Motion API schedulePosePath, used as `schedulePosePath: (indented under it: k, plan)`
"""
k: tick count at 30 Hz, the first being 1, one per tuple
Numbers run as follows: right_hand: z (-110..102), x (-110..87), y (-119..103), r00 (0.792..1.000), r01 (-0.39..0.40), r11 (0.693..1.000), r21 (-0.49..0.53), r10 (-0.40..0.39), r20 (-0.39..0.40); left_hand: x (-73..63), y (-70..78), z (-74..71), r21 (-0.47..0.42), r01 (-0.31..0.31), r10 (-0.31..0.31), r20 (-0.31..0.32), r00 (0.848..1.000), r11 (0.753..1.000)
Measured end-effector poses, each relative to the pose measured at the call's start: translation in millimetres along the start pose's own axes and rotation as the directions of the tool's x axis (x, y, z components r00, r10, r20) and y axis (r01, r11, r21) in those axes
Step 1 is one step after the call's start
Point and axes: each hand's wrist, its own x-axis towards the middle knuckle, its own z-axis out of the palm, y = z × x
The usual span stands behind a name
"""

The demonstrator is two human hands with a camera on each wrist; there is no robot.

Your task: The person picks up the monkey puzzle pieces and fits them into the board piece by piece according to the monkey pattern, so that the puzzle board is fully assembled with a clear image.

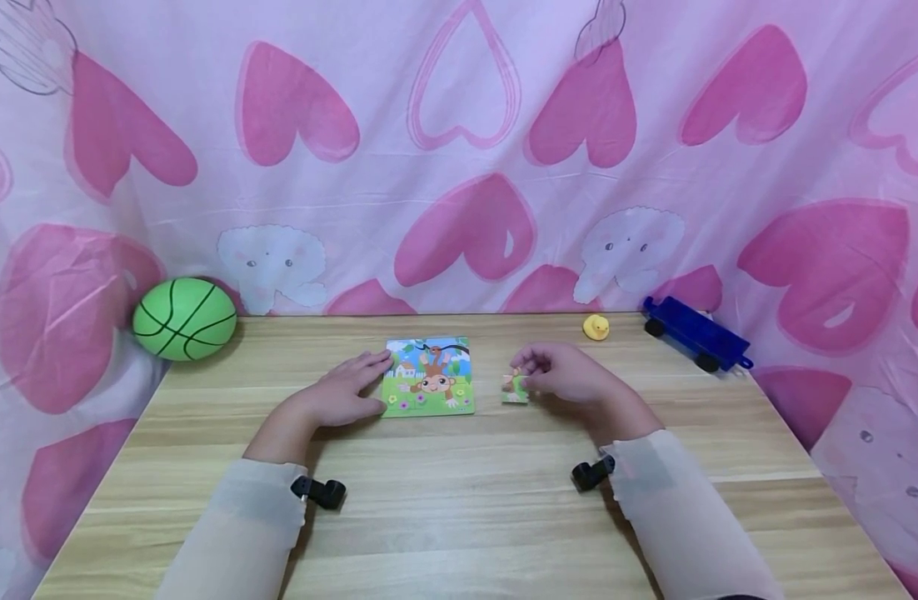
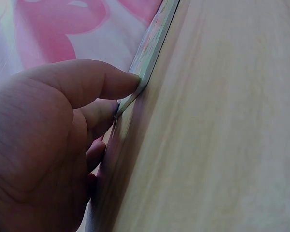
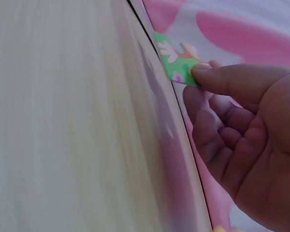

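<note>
A jigsaw puzzle board point(image 1: 429, 377) with a monkey hanging from a branch lies flat on the table, in the middle of the head view. My left hand point(image 1: 344, 390) rests at its left edge, thumb near the lower left corner and fingertips at the upper left. In the left wrist view the thumb point(image 2: 118, 83) touches the board's corner. To the right of the board, my right hand point(image 1: 567, 372) pinches a small green puzzle piece point(image 1: 514, 388) between thumb and fingers. The right wrist view shows flowers on that puzzle piece point(image 3: 176, 60); its far side is hidden by the fingertips.
A green ball point(image 1: 185, 319) stands at the table's back left corner. A yellow rubber duck point(image 1: 596, 327) and a blue toy trailer point(image 1: 696, 333) with black wheels sit at the back right. Behind the wooden table point(image 1: 459, 517) hangs a pink heart-patterned cloth point(image 1: 459, 167).
</note>
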Motion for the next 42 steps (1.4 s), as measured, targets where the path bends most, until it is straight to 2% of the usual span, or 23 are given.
schedulePosePath:
  k: [7, 16, 23, 28, 35, 42]
  plan:
    - [28, 22.4, -31, 0.995, 0.096, 0.995, 0.001, -0.096, 0.04, -0.6, 0.6, -1.3, -0.005, 0.001, -0.001, 0.002, 1.0, 1.0]
    - [50, 44.8, -54, 0.994, 0.097, 0.995, 0.024, -0.098, 0.045, -1.0, 0.9, -1.6, -0.011, 0.005, -0.005, -0.001, 1.0, 1.0]
    - [63, 51.4, -49, 0.987, 0.142, 0.99, 0.024, -0.143, 0.078, -1.1, 1.1, -1.5, -0.007, 0.003, -0.003, 0.0, 1.0, 1.0]
    - [67, 52.5, -41, 0.985, 0.157, 0.987, 0.02, -0.158, 0.073, -1.5, 1.9, -1.5, -0.007, 0.003, -0.003, -0.001, 1.0, 1.0]
    - [66, 52.4, -39, 0.986, 0.14, 0.99, -0.032, -0.136, 0.094, -1.3, 3.2, -1.1, -0.008, 0.004, -0.004, 0.0, 1.0, 1.0]
    - [64, 52.1, -39, 0.98, 0.136, 0.99, -0.046, -0.128, 0.15, -1.8, 3.7, -1.5, -0.004, 0.005, -0.005, 0.003, 1.0, 1.0]
